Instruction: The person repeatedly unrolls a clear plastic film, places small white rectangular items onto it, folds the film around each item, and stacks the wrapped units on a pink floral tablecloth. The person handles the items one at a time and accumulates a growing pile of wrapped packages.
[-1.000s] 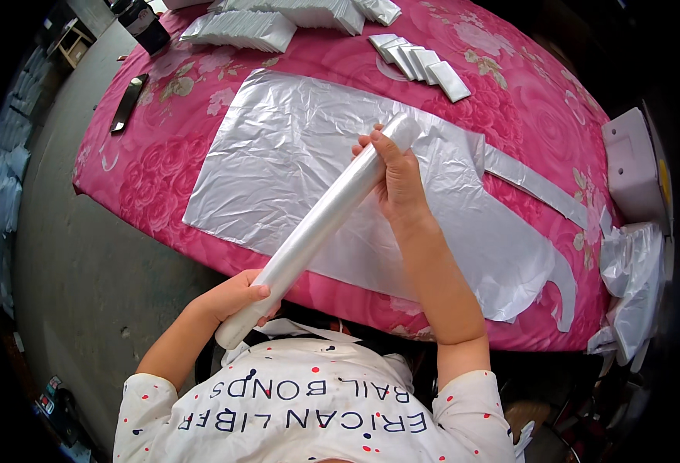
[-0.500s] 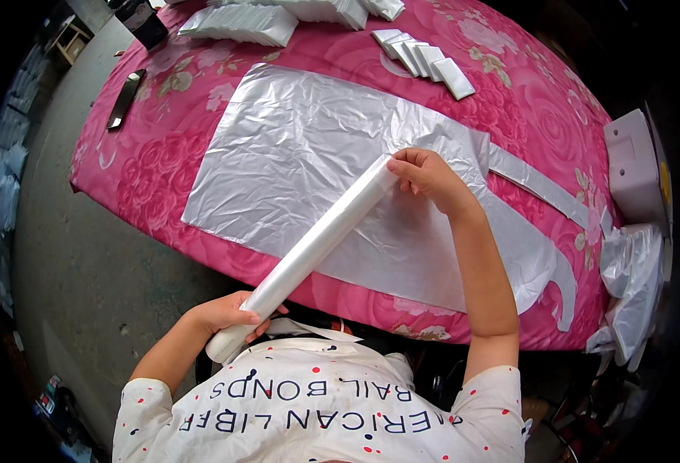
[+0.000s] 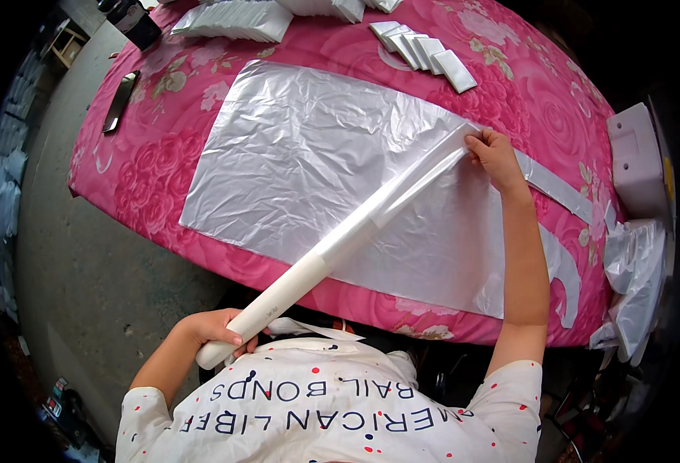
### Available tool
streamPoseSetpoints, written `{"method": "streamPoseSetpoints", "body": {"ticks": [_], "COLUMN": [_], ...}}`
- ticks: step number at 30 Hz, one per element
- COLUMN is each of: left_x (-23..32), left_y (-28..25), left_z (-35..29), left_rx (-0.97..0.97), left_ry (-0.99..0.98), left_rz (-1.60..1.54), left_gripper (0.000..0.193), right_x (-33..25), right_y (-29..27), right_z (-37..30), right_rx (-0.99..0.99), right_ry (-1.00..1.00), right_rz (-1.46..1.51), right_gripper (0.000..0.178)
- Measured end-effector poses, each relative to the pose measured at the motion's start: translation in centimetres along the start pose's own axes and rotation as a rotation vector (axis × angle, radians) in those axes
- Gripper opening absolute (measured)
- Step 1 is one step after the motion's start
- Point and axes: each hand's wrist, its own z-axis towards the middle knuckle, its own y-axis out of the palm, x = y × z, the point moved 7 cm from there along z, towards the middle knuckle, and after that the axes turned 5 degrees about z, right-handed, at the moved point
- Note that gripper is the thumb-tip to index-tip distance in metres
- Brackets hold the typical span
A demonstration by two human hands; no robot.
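Note:
My left hand (image 3: 218,330) grips the near end of a long white roll of plastic bags (image 3: 294,282), held slantwise over the table's front edge. My right hand (image 3: 494,154) pinches the free end of the plastic film (image 3: 425,171) pulled out from the roll, stretched up to the right. Under both lies a large clear plastic sheet (image 3: 301,154) spread flat on the pink flowered tablecloth (image 3: 155,162).
Small white folded packets (image 3: 425,50) lie in a row at the far edge, with a bigger white stack (image 3: 236,19) to their left. A dark flat object (image 3: 118,100) rests near the left corner. A white box (image 3: 637,162) and crumpled plastic (image 3: 637,278) sit at right. Grey floor (image 3: 85,270) lies at left.
My right hand has slid from the roll's top end out to the right, drawing a strip of film off it. My left hand and the roll's near end have dropped lower.

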Motion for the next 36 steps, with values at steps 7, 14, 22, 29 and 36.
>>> {"method": "streamPoseSetpoints", "body": {"ticks": [7, 14, 22, 29, 36], "left_x": [-1.9, 14.2, 22.7, 16.3, 13.1], "left_y": [-2.8, 3.3, 7.4, 8.4, 9.1], "left_z": [-2.1, 1.2, 6.0, 8.9, 9.9], "left_rx": [0.0, 0.14, 0.574, 0.284, 0.478], "left_ry": [-0.182, 0.046, 0.853, 0.878, 0.773], "left_rz": [0.359, 1.328, 1.997, 2.124, 2.077], "left_gripper": [0.053, 0.051, 0.046, 0.073, 0.089], "right_x": [3.2, -1.6, -2.4, -1.8, -6.9], "right_y": [-10.8, -0.8, 5.2, 5.7, 7.8], "right_z": [1.7, 1.8, 3.4, 4.4, -3.3], "right_rx": [0.148, -0.07, -0.233, -0.282, 0.005], "right_ry": [-0.018, -0.07, -0.049, 0.018, -0.372], "right_rz": [-0.016, -0.049, -0.145, -0.159, -0.259], "right_gripper": [0.012, 0.013, 0.013, 0.016, 0.032]}}
